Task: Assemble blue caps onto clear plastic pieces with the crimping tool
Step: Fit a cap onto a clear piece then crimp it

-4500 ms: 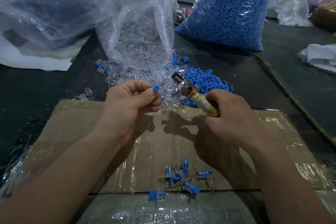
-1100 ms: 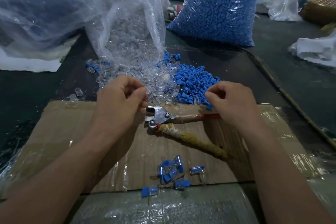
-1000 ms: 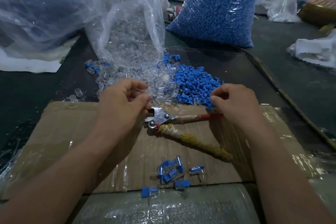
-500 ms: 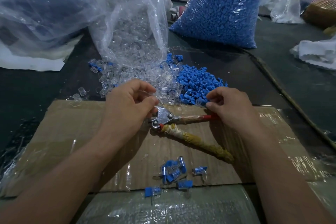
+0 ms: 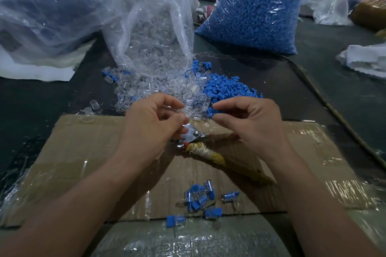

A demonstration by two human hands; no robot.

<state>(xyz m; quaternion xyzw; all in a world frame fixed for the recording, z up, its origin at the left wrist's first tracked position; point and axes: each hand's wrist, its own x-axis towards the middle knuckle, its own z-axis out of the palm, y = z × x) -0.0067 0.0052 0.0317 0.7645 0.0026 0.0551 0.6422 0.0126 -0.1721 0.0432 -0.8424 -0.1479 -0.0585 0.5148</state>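
My left hand [image 5: 152, 125] pinches a clear plastic piece [image 5: 186, 110] between thumb and fingertips, just above the crimping tool's metal head [image 5: 194, 134]. The crimping tool lies on the cardboard sheet [image 5: 83, 152], its cloth-wrapped handle [image 5: 217, 157] pointing to the lower right. My right hand [image 5: 252, 121] hovers close by with curled fingers, thumb and forefinger pinching a small blue cap [image 5: 218, 112], mostly hidden. Behind the hands lie a loose pile of clear pieces [image 5: 158, 87] and a pile of blue caps [image 5: 229, 92]. Several assembled pieces [image 5: 200, 196] sit near the cardboard's front edge.
An open bag of clear pieces [image 5: 154, 31] spills toward me. A full bag of blue caps [image 5: 254, 6] stands at the back right, and a large clear bag [image 5: 48, 6] at the back left. White cloth [image 5: 367, 60] lies at the far right.
My right hand has lifted off the blue pile and moved left toward my left hand. The crimping tool, held in my right hand 4.5 s ago, lies on the cardboard.
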